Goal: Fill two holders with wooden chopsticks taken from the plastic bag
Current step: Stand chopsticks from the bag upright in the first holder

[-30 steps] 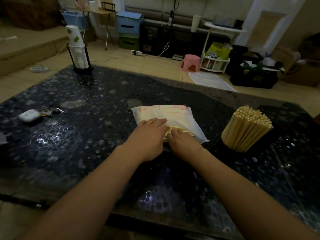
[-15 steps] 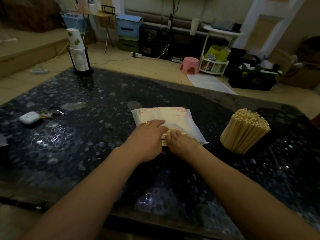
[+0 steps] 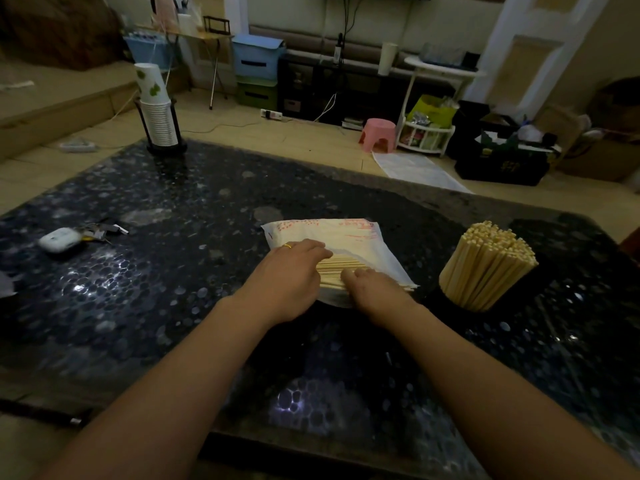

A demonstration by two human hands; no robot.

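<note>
A white plastic bag (image 3: 349, 232) with red print lies flat in the middle of the dark table (image 3: 194, 265). A bundle of wooden chopsticks (image 3: 341, 266) lies sideways on its near part, tips pointing right. My left hand (image 3: 287, 275), a ring on one finger, curls its fingers over the bundle's left end and the bag. My right hand (image 3: 375, 289) grips the bundle from the near side. To the right a dark holder (image 3: 446, 303) stands packed with upright chopsticks (image 3: 488, 265). I see no other holder.
A rack of stacked paper cups (image 3: 157, 116) stands at the table's far left corner. A white earbud case (image 3: 57, 239) and keys (image 3: 104, 230) lie at the left. Beyond the table are a pink stool (image 3: 379, 133), storage boxes and a black crate on the floor.
Both hands stay on the bag. A longer stretch of the chopstick bundle now shows between them, with its tips reaching further right.
</note>
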